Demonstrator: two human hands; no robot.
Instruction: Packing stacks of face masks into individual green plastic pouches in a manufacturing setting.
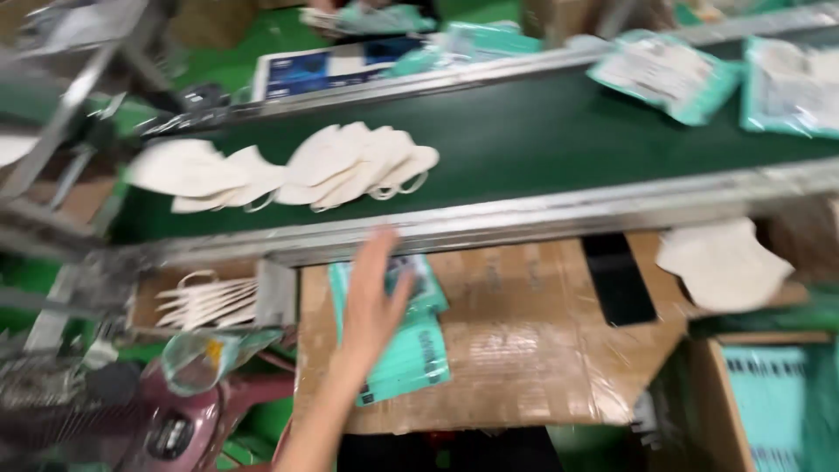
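My left hand (pixel 374 301) reaches up from the bottom middle, open, with its fingers spread over a pile of flat teal pouches (pixel 412 360) on a taped cardboard top (pixel 524 350). It holds nothing. Above it, a fanned row of white folded masks (pixel 350 166) lies on the dark green conveyor belt (pixel 542 140). At the right a white mask (pixel 718 262) hangs just below the belt's metal rail. A blurred brownish shape (pixel 800 238) touches it and may be my right hand. Its grip is too smeared to read.
Filled teal pouches (pixel 666 74) lie on the belt at the far right. A black flat slab (pixel 619 280) rests on the cardboard. More white masks (pixel 205 301) are stacked in a tray at the left. A carton of teal packs (pixel 769 393) stands at the lower right, and a pink device (pixel 175 424) at the lower left.
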